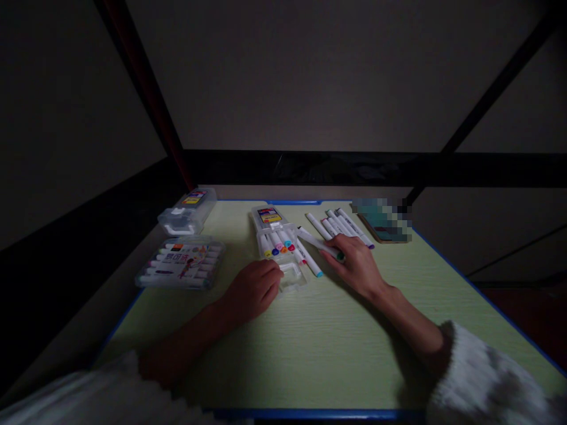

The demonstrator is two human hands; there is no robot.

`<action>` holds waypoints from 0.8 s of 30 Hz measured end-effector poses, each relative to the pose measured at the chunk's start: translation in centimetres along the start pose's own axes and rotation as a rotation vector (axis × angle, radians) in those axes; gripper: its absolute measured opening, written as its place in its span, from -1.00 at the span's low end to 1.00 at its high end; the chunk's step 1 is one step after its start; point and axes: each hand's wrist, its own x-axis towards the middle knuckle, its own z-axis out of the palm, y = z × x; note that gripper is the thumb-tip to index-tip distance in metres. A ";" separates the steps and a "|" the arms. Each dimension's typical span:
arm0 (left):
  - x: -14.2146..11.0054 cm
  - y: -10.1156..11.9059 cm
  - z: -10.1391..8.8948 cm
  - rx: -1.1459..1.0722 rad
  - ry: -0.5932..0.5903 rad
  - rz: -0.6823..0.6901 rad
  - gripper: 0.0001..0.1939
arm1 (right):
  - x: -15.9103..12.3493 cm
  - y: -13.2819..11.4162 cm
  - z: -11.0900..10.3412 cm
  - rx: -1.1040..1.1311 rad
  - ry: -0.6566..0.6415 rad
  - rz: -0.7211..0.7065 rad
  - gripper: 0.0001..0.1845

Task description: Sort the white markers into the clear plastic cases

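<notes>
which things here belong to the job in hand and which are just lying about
Likely in use:
right hand, holding a green-ended marker
left hand, at the open marker case
loose markers

Apparently idle:
clear handled case, far left
flat marker case, left
flat teal item, partly pixelated

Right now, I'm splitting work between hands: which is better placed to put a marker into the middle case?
Probably the right: the right hand holds a white marker beside the middle case, while the left hand is at the case's handle.
</notes>
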 end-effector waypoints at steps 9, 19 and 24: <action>0.0 0.0 0.0 0.006 0.021 0.020 -0.82 | 0.3 -0.8 -0.5 0.122 0.145 0.084 -0.84; -0.1 0.0 0.0 0.010 -0.001 0.005 -0.81 | 0.5 -1.2 -0.8 0.284 0.277 0.246 -0.83; -0.1 0.0 0.0 0.003 -0.004 -0.002 -0.82 | 0.6 -1.3 -0.9 0.401 0.384 0.346 -0.84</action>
